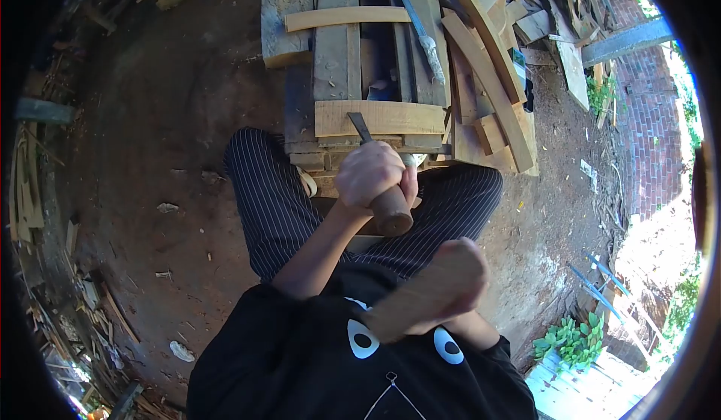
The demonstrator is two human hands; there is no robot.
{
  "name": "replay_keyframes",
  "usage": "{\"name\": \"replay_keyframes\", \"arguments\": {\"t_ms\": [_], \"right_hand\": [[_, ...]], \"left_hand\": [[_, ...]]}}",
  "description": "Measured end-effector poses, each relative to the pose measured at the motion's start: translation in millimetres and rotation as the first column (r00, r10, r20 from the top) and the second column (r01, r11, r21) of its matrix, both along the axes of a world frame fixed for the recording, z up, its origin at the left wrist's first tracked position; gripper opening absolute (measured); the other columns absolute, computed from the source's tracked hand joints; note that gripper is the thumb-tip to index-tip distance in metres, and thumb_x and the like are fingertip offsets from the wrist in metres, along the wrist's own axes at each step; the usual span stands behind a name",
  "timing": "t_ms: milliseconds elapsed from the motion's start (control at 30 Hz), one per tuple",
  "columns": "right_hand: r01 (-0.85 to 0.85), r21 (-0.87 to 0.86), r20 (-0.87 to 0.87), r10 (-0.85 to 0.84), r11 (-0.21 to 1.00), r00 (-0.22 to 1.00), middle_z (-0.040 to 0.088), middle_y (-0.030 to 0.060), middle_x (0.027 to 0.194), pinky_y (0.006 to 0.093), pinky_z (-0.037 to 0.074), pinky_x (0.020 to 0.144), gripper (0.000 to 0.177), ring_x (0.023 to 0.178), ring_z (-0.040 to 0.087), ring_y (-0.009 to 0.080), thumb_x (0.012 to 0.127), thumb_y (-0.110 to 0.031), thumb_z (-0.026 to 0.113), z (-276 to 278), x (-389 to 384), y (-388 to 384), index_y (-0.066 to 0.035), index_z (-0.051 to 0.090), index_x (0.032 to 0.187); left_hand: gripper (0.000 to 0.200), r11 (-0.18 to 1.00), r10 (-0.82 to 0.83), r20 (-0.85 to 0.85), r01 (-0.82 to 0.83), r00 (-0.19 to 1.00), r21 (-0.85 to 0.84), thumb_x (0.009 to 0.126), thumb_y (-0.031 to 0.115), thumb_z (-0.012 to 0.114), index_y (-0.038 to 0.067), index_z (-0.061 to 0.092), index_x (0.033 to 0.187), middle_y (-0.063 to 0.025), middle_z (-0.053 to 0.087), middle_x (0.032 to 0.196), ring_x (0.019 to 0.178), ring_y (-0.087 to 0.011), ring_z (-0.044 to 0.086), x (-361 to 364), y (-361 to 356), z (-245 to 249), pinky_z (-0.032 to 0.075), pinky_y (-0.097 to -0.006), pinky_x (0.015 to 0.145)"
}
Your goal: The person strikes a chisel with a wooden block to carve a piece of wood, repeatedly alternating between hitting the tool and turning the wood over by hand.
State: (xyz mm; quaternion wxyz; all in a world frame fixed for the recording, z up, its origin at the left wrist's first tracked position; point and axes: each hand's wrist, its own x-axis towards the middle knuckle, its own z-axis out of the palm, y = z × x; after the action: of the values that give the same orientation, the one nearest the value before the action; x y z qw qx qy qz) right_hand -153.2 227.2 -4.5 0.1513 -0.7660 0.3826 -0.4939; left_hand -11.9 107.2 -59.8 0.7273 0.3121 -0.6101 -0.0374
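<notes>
My left hand is wrapped round the wooden handle of a chisel. The chisel's blade points away from me, and its tip lies over a light wooden board across the near end of the bench. In front of my chest, my right hand is closed on a wooden mallet, which is smeared by motion. The mallet is apart from the chisel handle.
The low plank bench stands between my knees. On it lie a curved wooden strip and a blue-handled tool. Long curved pieces rest at its right side. Wood scraps are piled beyond, and offcuts litter the dirt floor.
</notes>
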Motion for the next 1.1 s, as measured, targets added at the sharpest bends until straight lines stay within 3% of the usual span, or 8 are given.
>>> {"name": "replay_keyframes", "arguments": {"t_ms": [100,233,400,633,767,833,933,1100], "right_hand": [[0.099,0.064,0.142,-0.107,0.993,0.984,0.053,0.0171,0.108,0.0281,0.047,0.061,0.093,0.077,0.056,0.0178,0.065,-0.044,0.081,-29,-25,15,0.005,0.037,0.130],[0.209,0.223,0.347,-0.278,0.952,0.896,0.052,0.0157,0.108,0.0250,0.046,0.059,0.100,0.077,0.055,0.0150,0.057,-0.050,0.082,-25,-33,1,0.003,0.037,0.128],[0.081,0.514,0.425,-0.336,0.854,0.840,0.047,0.0188,0.126,0.0403,0.043,0.094,0.119,0.112,0.052,0.0274,0.058,-0.050,0.079,-7,-49,-21,0.007,0.022,0.145],[-0.068,0.374,0.338,-0.067,0.925,0.939,0.059,0.0251,0.120,0.0392,0.049,0.090,0.105,0.106,0.063,0.0296,0.064,-0.047,0.073,78,-51,-128,0.004,0.031,0.146],[-0.055,0.204,0.178,0.018,0.977,0.984,0.064,0.0181,0.101,0.0274,0.050,0.061,0.092,0.072,0.062,0.0160,0.069,-0.041,0.068,122,-41,-168,0.004,0.038,0.143],[-0.182,0.123,0.381,0.123,0.976,0.916,0.060,0.0209,0.112,0.0301,0.046,0.081,0.097,0.095,0.060,0.0239,0.062,-0.037,0.073,149,-3,-166,0.010,0.038,0.139],[-0.170,0.169,0.138,0.148,0.971,0.979,0.055,0.0193,0.128,0.0303,0.039,0.099,0.103,0.113,0.055,0.0259,0.055,-0.032,0.075,182,7,-162,0.008,0.037,0.142],[-0.105,0.342,0.049,0.094,0.934,0.994,0.059,0.0189,0.122,0.0308,0.041,0.096,0.095,0.112,0.056,0.0253,0.061,-0.034,0.073,197,23,-175,0.008,0.041,0.140]], "left_hand": [[0.021,0.981,0.157,0.221,-0.177,0.962,0.074,0.073,0.000,0.070,0.009,0.052,0.068,-0.0039,0.051,0.056,0.043,-0.0178,0.051,27,-13,24,0.040,-0.0280,0.042],[0.026,0.855,-0.093,-0.629,0.386,0.772,0.347,0.083,0.001,0.067,0.007,0.051,0.063,-0.0006,0.055,0.057,0.049,-0.0089,0.056,45,-71,53,0.040,-0.0248,0.040],[0.025,0.849,-0.077,-0.522,0.330,0.850,0.412,0.085,0.005,0.067,0.003,0.052,0.064,-0.0023,0.051,0.052,0.040,-0.0100,0.048,58,-122,55,0.036,-0.0242,0.039],[0.023,0.872,-0.069,-0.258,0.184,0.964,0.454,0.082,0.008,0.069,0.001,0.057,0.064,-0.0031,0.055,0.053,0.040,-0.0092,0.051,36,-146,35,0.037,-0.0241,0.037],[0.025,0.900,0.062,-0.212,0.037,0.975,0.434,0.077,0.013,0.069,0.002,0.056,0.059,-0.0045,0.058,0.052,0.044,-0.0114,0.055,29,-148,44,0.041,-0.0285,0.045],[0.025,0.913,0.133,-0.186,-0.047,0.973,0.406,0.076,0.013,0.068,0.001,0.056,0.058,-0.0060,0.059,0.051,0.046,-0.0128,0.057,23,-143,50,0.043,-0.0303,0.048],[0.024,0.916,0.145,-0.161,-0.071,0.976,0.394,0.076,0.012,0.067,0.001,0.056,0.058,-0.0075,0.060,0.051,0.046,-0.0141,0.058,18,-139,54,0.044,-0.0308,0.048],[0.025,0.886,0.101,-0.110,-0.039,0.989,0.461,0.078,0.017,0.071,0.001,0.060,0.062,-0.0052,0.062,0.056,0.051,-0.0136,0.060,20,-138,54,0.046,-0.0311,0.054]]}}
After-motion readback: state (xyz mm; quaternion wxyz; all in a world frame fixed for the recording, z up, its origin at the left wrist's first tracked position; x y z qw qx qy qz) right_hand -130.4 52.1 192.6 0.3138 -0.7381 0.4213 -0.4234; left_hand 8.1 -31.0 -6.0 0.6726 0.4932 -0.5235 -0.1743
